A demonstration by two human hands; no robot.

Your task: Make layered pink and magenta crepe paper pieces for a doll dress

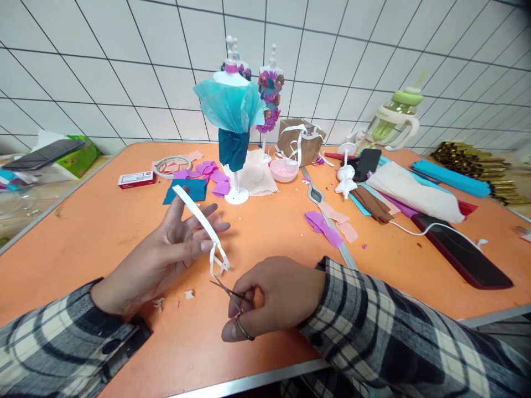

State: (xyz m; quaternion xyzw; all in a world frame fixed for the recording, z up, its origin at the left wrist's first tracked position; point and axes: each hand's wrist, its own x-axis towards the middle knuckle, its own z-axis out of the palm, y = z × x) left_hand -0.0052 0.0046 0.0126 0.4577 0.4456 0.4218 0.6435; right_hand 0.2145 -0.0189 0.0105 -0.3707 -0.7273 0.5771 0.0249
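My left hand [174, 243] holds a narrow white strip [199, 216] between the thumb and the spread fingers. The strip runs from a raised fingertip down past the thumb, and its lower end hangs in a curled loop. My right hand [269, 298] grips small metal scissors [226, 288], one finger ring showing at the thumb. The scissor tips are slightly parted just below the curled end. Behind the hands stands a small white dress form [236, 185] wearing a light turquoise ruffle [228, 105] over a dark teal wrap [234, 148].
Farther left lie a tape roll [173, 166], a red-and-white box [136, 179] and teal paper [185, 190]. A pink bowl [284, 171] and a brown box [301, 143] stand behind. Rightward are folded papers [415, 188], a phone [464, 251] and a green-lidded bottle [394, 119].
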